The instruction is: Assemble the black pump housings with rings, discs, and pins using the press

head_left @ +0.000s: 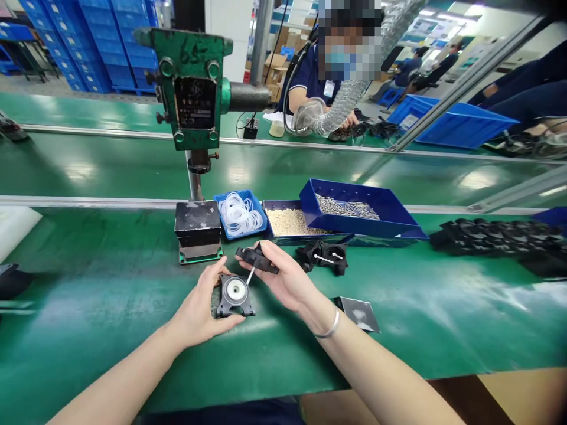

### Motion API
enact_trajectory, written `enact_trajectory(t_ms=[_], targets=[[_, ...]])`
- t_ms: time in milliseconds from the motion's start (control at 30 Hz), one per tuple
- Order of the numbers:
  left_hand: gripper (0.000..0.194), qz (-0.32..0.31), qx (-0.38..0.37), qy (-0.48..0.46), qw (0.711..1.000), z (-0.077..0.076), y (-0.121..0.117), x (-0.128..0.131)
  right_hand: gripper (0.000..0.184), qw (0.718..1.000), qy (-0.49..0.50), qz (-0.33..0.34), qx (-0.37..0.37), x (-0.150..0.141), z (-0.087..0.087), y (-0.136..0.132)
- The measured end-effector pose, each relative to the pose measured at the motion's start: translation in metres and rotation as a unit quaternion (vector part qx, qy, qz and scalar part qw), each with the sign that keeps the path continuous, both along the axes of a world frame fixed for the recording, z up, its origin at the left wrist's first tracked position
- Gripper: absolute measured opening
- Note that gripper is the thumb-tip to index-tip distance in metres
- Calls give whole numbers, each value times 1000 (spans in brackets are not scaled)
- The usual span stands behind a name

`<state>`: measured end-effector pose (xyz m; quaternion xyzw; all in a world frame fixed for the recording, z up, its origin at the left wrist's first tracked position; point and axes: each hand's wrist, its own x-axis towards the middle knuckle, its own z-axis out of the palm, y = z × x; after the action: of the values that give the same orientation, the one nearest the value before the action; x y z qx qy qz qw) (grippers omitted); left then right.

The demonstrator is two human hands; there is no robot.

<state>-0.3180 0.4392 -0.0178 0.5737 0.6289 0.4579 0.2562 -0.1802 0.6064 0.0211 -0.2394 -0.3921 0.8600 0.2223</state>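
Note:
My left hand (206, 307) is closed on a black plastic housing (227, 300) with a round white centre, its face turned up toward me. Just to the right and a little higher, my right hand (283, 277) grips a second black housing (261, 260) tilted on edge. A thin pale pin (250, 275) sticks down from this second part toward the first one. The two parts are close together; whether the pin touches the lower part I cannot tell. Beyond my right hand lie black housings with pins (332, 258) on the green bench.
A green press (190, 88) rises above a black block (198, 224). Behind my hands stand a blue tray of white rings (241, 192), a bin of beige bits (287, 237) and a bin of metal pins (398, 215). Black parts (487, 236) line the right. A co-worker (305, 82) sits opposite.

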Motion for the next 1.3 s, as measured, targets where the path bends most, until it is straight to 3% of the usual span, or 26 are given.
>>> enact_trajectory(t_ms=[100,200,467,567,700,900,1300], targets=[[108,3,7,-16,1000,-2,-2,1,25,993,-23,33,113,1,7,-8],[113,12,-1,-36,999,-4,-3,2,27,983,-18,51,178,-1,4,-17],[116,14,-11,-45,999,-6,-3,2,21,941,-13,28,337,-3,-4,-21],[117,15,-19,-44,999,-6,-3,2,18,904,-33,36,425,5,2,-23],[115,13,-5,-36,999,-7,-3,3,20,827,-93,58,552,14,2,-28],[116,20,-4,-15,1000,-4,-3,4,18,812,-127,62,566,19,-12,-33],[111,29,18,-31,999,-7,-4,6,18,811,-126,69,567,17,-18,-35]])
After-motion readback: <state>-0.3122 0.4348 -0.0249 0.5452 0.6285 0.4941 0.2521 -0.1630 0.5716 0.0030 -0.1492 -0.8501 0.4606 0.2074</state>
